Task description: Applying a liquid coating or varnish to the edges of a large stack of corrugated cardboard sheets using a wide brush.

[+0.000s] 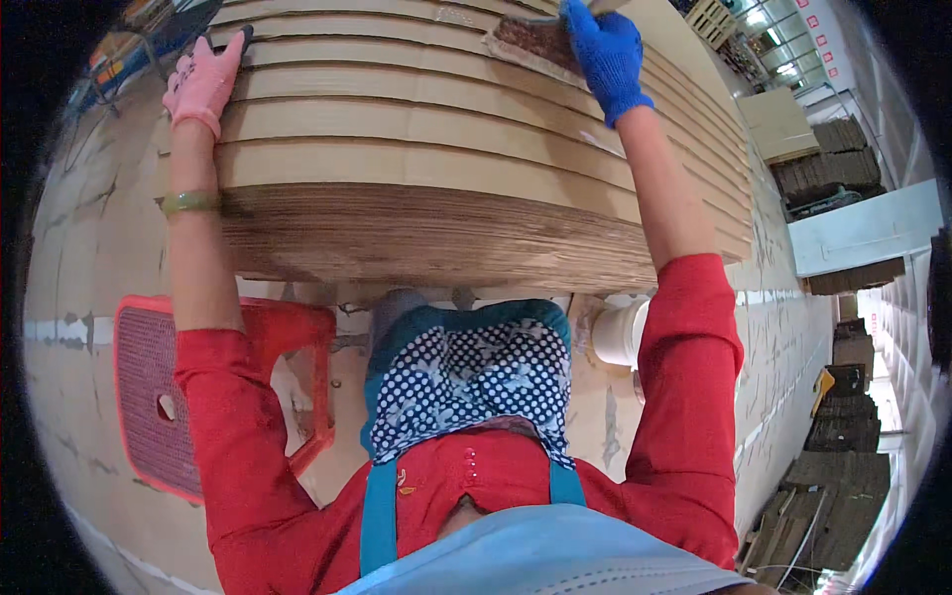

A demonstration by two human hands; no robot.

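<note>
A tall stack of brown cardboard sheets (397, 119) lies in front of me, its upper sheets fanned out in overlapping steps. My left hand (201, 84), in a pink glove with dark fingertips, rests at the stack's left edge with fingers apart. At the far right, my right hand (607, 58) in a blue knitted glove is closed around a wide brush (535, 48). The brush's dark, pale-edged bristles rest against the stepped sheets. Part of its handle is hidden by the glove.
A red stool (159, 397) stands on the floor to my left. By my right forearm is a white bucket (617, 334), partly covered by my sleeve. Cardboard piles (838, 496) line the right side, with a white panel (868, 230) farther up.
</note>
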